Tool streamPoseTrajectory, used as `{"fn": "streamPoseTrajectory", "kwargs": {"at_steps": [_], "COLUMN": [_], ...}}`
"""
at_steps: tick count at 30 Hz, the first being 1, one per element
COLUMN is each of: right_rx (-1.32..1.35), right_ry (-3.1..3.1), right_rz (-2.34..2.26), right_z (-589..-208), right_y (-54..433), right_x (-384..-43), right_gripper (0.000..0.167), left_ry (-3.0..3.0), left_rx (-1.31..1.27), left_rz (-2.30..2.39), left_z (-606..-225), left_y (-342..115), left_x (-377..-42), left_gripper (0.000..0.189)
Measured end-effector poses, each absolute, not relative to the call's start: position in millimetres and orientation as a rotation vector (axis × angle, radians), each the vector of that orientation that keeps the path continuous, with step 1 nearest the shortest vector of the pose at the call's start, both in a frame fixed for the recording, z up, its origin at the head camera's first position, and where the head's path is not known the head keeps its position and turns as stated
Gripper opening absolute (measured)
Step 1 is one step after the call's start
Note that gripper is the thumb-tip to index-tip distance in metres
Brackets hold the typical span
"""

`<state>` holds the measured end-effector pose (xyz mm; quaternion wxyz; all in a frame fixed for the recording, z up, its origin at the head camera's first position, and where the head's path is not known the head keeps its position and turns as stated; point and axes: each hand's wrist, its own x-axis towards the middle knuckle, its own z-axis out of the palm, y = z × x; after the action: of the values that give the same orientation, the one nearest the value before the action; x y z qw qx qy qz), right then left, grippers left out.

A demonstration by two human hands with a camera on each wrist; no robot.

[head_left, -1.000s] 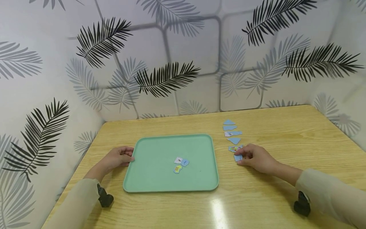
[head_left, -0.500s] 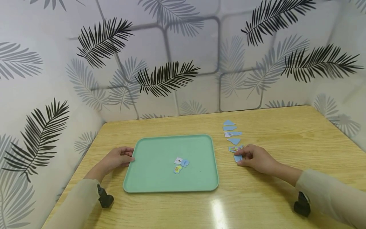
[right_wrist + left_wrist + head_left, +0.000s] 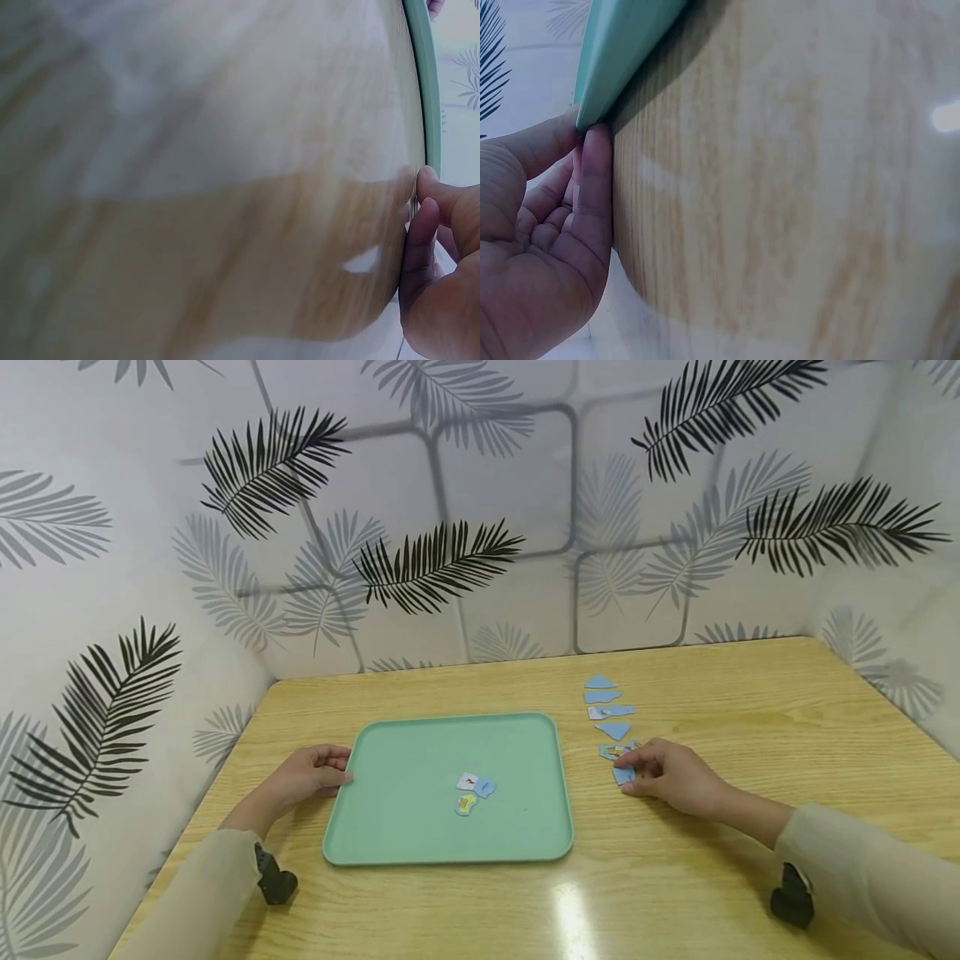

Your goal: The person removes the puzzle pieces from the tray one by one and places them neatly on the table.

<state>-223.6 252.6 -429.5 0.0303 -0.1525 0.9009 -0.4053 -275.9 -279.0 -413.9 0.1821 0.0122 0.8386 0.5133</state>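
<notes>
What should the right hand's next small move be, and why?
Probably lift the small blue piece straight up a little: the right hand pinches it beside the tray, the left hand holds the tray's edge, and three pieces lie in the tray with bare space around them.

Tray and blue pieces on wooden table

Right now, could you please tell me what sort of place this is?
Probably an indoor puzzle corner, judging by the wooden table, the leaf-print wall beside it and what look like puzzle pieces.
</notes>
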Motion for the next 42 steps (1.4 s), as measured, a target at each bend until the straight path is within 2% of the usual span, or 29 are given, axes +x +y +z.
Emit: {"fn": "streamPoseTrajectory", "kwargs": {"at_steps": [27, 42], "right_rx": [-0.439, -0.471], "right_ry": [2.646, 2.498], "right_rz": [-1.338, -1.541], "right_z": [-421.0, -408.0], "right_y": [247.3, 211.0], "right_x": [-226.3, -230.7], "right_gripper": [0.035, 0.038], "left_ry": [2.364, 2.368], "left_rx": [0.034, 0.035], "left_rz": [1.435, 1.431], "left_z": [-411.7, -411.2], "left_y": [-278.5, -278.6], "left_x": [-275.0, -275.1], "left_gripper": [0.054, 0.054]}}
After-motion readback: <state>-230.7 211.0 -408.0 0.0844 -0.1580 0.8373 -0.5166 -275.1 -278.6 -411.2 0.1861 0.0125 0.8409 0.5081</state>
